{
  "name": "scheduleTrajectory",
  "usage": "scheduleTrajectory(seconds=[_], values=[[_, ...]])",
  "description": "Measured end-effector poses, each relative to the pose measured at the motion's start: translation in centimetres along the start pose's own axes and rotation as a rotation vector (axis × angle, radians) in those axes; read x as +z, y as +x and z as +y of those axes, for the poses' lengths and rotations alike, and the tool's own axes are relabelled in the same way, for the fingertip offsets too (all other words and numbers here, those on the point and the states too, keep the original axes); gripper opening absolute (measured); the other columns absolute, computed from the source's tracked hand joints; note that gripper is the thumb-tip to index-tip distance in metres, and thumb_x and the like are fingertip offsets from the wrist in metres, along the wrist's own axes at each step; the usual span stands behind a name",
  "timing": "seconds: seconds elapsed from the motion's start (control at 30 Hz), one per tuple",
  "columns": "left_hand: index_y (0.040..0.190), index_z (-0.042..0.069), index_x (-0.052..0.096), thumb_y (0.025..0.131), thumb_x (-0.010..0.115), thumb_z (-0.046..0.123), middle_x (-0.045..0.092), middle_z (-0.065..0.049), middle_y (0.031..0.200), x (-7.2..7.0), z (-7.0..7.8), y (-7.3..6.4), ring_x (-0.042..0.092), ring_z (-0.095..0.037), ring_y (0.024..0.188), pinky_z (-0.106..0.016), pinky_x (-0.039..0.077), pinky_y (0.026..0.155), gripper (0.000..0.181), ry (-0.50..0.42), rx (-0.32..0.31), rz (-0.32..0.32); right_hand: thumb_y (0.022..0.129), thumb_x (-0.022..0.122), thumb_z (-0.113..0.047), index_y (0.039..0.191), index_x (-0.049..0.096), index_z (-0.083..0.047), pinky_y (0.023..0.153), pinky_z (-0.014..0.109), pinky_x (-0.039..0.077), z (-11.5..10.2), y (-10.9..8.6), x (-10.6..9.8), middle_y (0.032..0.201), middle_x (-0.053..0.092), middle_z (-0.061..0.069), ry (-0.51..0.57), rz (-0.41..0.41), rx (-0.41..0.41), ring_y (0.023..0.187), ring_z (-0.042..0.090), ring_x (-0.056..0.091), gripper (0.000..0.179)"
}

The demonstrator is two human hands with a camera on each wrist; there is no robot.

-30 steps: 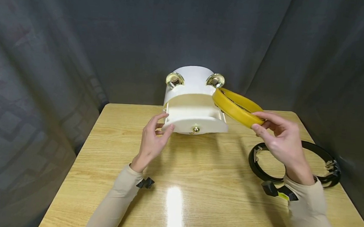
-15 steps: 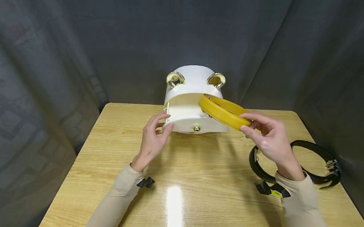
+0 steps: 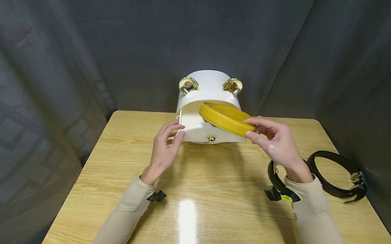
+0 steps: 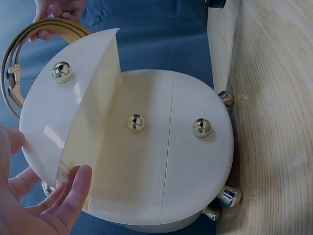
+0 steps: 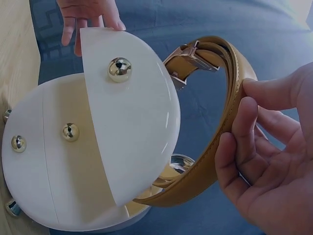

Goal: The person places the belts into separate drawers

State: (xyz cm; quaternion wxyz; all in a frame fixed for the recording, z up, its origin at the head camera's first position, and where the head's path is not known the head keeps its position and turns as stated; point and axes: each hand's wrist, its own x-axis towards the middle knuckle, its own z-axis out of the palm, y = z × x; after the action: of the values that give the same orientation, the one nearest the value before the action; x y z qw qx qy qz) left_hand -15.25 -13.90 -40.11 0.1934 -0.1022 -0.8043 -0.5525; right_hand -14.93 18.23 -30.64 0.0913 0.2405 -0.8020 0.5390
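Observation:
A white, round-sided cabinet (image 3: 209, 80) with gold knobs stands at the back of the table. Its top drawer (image 3: 198, 132) is pulled out. My left hand (image 3: 164, 150) holds the left edge of the drawer front, thumb on the outer face and fingers behind the rim. In my right hand (image 3: 276, 142), thumb and fingers pinch a coiled yellow belt (image 3: 220, 120) by its right side. The belt is tilted, its far end over the drawer opening. Its metal buckle (image 5: 198, 58) shows in the right wrist view. The drawer's inside is partly hidden behind the belt.
Black coiled belt loops (image 3: 334, 156) lie on the wooden table (image 3: 130, 140) at the right, partly under my right forearm. Two gold round pieces (image 3: 232, 87) stick out from the cabinet top. Dark curtains (image 3: 201, 32) hang right behind the table.
My right hand has moved left with the yellow belt, from beside the cabinet to over the drawer. My left hand has stayed at the drawer's edge almost unmoved.

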Motion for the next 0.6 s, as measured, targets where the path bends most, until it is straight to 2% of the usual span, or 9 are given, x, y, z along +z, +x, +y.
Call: scheduleTrajectory(seconds=[0.17,0.4,0.6], values=[[0.125,0.006,0.074,0.108,0.062,0.029,0.062,-0.013,0.148,0.0,0.0,0.0,0.075,-0.034,0.111,-0.035,0.063,0.081,0.031,-0.006,-0.003,0.0,0.094,0.073,0.007,0.123,0.076,0.0,0.054,0.022,0.044,0.2,1.1,0.3,0.099,0.071,-0.01,-0.023,-0.013,0.007,0.069,0.014,0.059,0.031],[0.125,0.007,0.074,0.107,0.063,0.028,0.063,-0.013,0.147,0.0,0.0,0.0,0.075,-0.034,0.111,-0.024,0.06,0.08,0.03,-0.004,-0.004,0.005,0.095,0.074,0.0,0.123,0.077,-0.003,0.045,0.025,0.04,0.3,2.4,0.7,0.095,0.071,0.002,-0.047,-0.054,0.01,0.064,0.017,0.058,0.028],[0.125,0.007,0.074,0.107,0.063,0.027,0.063,-0.013,0.147,0.0,0.0,-0.1,0.075,-0.035,0.111,-0.024,0.06,0.081,0.029,-0.001,-0.001,0.006,0.095,0.077,-0.003,0.124,0.078,-0.004,0.044,0.026,0.037,0.0,3.3,1.2,0.091,0.07,0.004,-0.062,-0.084,0.019,0.061,0.014,0.056,0.029]])
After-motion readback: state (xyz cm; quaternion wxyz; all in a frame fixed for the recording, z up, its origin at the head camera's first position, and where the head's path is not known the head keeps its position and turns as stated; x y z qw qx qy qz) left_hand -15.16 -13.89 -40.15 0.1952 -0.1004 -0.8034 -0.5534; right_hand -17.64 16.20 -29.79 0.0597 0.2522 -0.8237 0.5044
